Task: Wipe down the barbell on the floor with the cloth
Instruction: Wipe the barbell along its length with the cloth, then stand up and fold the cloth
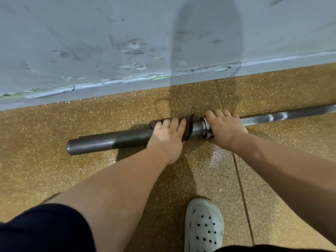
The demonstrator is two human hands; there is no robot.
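While the barbell (272, 117) lay on the floor (91, 170), 9 to 3 o'clock, our left hand (167, 137) gripped the cloth (189, 129) round its sleeve (109, 140), right hand (225, 128) clamped by the collar (204, 127). Mid-wipe, we figured; next needed a slide toward 9.

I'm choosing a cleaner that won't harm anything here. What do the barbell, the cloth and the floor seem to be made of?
Barbell: steel by the look; dull dark-grey sleeve, brighter shaft with a glint.
Cloth: soft dark-brown fabric, matt, wrinkled round the sleeve under the left hand.
Floor: tan speckled slabs with seams, perhaps terrazzo or rubber; glossy glare in one patch.
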